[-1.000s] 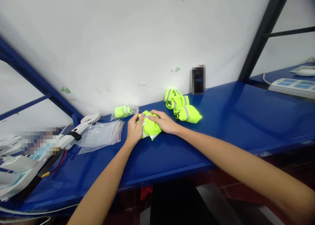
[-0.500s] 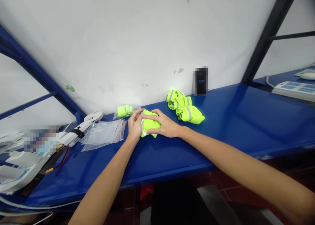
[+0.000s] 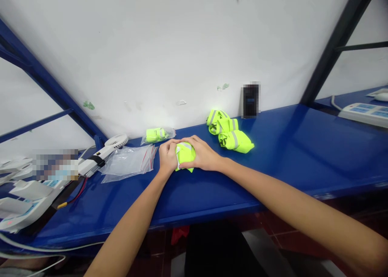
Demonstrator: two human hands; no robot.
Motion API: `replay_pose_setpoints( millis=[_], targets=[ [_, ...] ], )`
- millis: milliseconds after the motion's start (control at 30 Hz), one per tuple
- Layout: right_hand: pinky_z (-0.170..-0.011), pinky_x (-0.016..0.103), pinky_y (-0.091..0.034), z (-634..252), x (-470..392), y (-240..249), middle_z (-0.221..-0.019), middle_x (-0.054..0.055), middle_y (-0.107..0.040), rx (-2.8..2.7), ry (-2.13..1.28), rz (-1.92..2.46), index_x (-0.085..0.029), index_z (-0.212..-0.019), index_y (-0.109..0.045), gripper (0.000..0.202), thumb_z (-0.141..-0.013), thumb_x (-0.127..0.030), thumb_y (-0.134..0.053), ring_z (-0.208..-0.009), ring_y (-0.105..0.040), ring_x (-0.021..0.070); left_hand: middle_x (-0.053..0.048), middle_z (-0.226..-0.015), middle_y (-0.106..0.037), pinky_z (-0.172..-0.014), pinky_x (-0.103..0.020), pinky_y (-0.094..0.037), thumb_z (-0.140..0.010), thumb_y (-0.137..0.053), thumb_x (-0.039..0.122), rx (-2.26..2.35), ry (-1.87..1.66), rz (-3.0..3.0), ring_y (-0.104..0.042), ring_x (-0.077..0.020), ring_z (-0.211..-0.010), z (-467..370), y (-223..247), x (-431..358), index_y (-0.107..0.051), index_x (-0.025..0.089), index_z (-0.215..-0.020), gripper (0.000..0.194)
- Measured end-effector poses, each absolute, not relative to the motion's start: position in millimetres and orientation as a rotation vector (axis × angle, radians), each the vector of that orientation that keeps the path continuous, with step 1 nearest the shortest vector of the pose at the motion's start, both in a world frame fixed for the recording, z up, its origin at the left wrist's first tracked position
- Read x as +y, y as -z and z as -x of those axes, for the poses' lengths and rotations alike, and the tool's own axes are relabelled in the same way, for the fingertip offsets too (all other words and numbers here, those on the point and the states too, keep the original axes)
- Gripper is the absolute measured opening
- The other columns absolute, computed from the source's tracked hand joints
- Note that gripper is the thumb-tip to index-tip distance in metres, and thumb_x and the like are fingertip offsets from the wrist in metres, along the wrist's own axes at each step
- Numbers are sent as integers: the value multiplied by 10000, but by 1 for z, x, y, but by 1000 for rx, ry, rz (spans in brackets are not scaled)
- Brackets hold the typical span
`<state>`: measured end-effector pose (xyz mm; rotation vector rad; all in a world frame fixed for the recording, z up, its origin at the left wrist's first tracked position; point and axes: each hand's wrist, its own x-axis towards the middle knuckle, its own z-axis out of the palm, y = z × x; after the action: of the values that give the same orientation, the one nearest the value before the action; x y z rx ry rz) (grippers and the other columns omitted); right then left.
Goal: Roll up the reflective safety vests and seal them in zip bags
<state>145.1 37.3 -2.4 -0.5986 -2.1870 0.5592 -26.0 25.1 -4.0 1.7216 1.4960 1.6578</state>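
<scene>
Between my two hands is a neon yellow reflective vest (image 3: 186, 155), bunched into a compact bundle on the blue table. My left hand (image 3: 168, 155) grips its left side with curled fingers. From the right, my right hand (image 3: 203, 152) wraps over it, thumb low on the front and fingers across the top. Grey reflective strips show on the bundle; its underside is hidden. Just behind my left hand lies another yellow bundle in a clear bag (image 3: 156, 135). Flat clear zip bags (image 3: 129, 163) with red seal lines lie left of that hand.
Several rolled yellow bundles (image 3: 230, 132) sit at the back, right of my hands. A dark blurred upright object (image 3: 251, 101) leans against the wall. A white fan (image 3: 117, 140), power strips (image 3: 33, 206) and cables crowd the left end of the blue table (image 3: 287, 147).
My fingers have closed tighter around the vest, and the bundle has become more compact and rounded. The right fingers now lie over its top. The camera view has shifted slightly.
</scene>
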Motion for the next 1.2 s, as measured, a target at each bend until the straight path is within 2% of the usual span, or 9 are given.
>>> replay_pose_setpoints(
  millis=[167,367,567,700,800,933,1000,1100,1200],
  targets=[
    [-955,449,-459,-153,47,3,-1189,99,-573,-2307,-584,564,-203,-1312,-483,894,-585,-569,-853,-1094,-552,283,-28,-691,-696,-629,-290,-403,-790,-436,268,1606,-1517,-1849,-594,-186,-666,29,6,25,-714,155,-699,314],
    [-931,438,-457,-158,48,0,-1181,112,-578,-2414,-613,562,-178,-1373,-449,960,-586,-544,-860,-1089,-530,290,-5,-610,-618,-602,-272,-388,-797,-431,295,1618,-1456,-1882,-538,-163,-622,31,8,26,-671,159,-646,315],
    [-905,417,-453,-149,42,-2,-1185,89,-626,-2331,-682,691,-212,-1356,-484,910,-577,-466,-881,-1068,-561,286,-3,-610,-611,-588,-271,-370,-796,-446,289,1632,-1460,-1874,-537,-166,-628,33,6,28,-667,168,-644,295],
    [-886,400,-456,-147,40,-1,-1173,91,-635,-2290,-677,711,-190,-1300,-511,860,-560,-410,-891,-1037,-599,274,-9,-615,-635,-584,-276,-379,-796,-463,298,1561,-1456,-1828,-551,-174,-621,33,9,31,-691,164,-652,301],
    [-908,415,-450,-146,42,2,-1184,107,-620,-2276,-589,677,-175,-1298,-500,863,-560,-395,-890,-1075,-577,286,-27,-693,-698,-638,-286,-431,-827,-453,319,1548,-1467,-1818,-612,-198,-693,35,9,32,-720,165,-706,331],
    [-932,417,-449,-147,46,7,-1188,127,-601,-2271,-566,704,-143,-1299,-485,872,-566,-388,-890,-1097,-567,289,-68,-889,-745,-826,-310,-463,-898,-401,335,1660,-1429,-2126,-664,-217,-862,51,-9,32,-730,172,-807,378],
    [-941,419,-448,-147,47,8,-1198,129,-592,-2267,-592,733,-145,-1303,-479,874,-573,-399,-886,-1108,-567,289,-97,-891,-734,-810,-318,-464,-914,-364,344,1906,-1450,-2184,-667,-229,-855,68,-25,30,-711,168,-827,399],
    [-960,433,-442,-146,48,8,-1235,147,-570,-2280,-610,762,-139,-1342,-456,901,-592,-417,-873,-1144,-553,303,-126,-769,-695,-709,-355,-441,-897,-397,439,2505,-874,-2294,-657,-291,-760,99,-45,19,-677,152,-945,404],
    [-983,446,-433,-145,49,9,-1260,157,-554,-2296,-604,751,-135,-1376,-438,937,-594,-420,-868,-1172,-539,315,-188,-796,-693,-646,-376,-415,-839,-436,600,2627,-76,-2328,-654,-368,-756,129,-51,4,-668,150,-948,518]
  ],
)
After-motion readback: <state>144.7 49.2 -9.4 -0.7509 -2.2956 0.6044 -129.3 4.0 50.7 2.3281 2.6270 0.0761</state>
